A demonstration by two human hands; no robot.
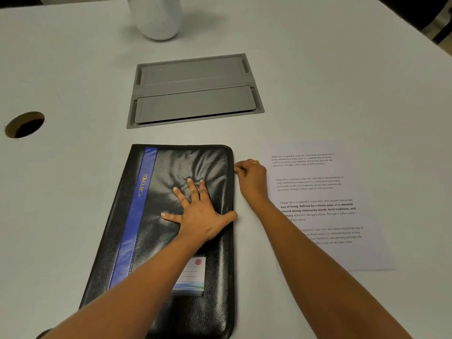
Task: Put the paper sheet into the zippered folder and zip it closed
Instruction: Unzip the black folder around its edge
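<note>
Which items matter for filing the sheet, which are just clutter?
Job: zippered folder, paper sheet, left hand flat on the folder, right hand pinching its edge.
Lying about: white vase, grey desk hatch, round cable hole.

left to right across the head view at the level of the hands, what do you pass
round hole in the table → zippered folder, left hand flat on it → right hand pinching at the folder's right edge → paper sheet
</note>
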